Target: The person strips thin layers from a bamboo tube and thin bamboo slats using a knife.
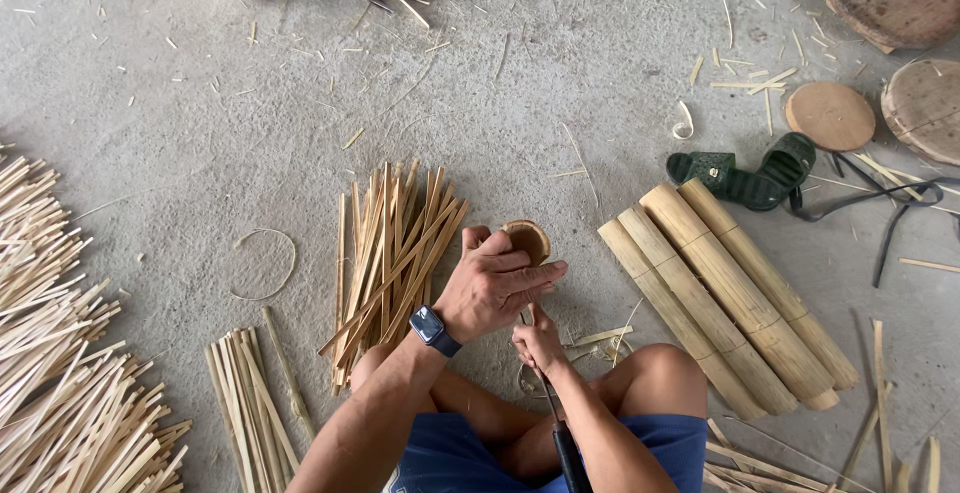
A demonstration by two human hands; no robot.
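I sit cross-legged on a concrete floor. My left hand (497, 285), with a dark watch on its wrist, wraps around an upright bamboo section (527, 240) whose hollow cut end faces up. My right hand (540, 343) sits just below it, closed on a long knife with a dark handle (570, 458) running back toward my lap. The blade is mostly hidden behind my hands. A heap of split bamboo strips (393, 253) lies on the floor to the left of my hands.
Several whole bamboo culms (725, 298) lie to the right. Large piles of pale strips (55, 353) fill the left edge, a smaller bundle (250, 408) nearer. Green sandals (745, 175), round wooden blocks (830, 115) and a dark strap (890, 203) lie at upper right.
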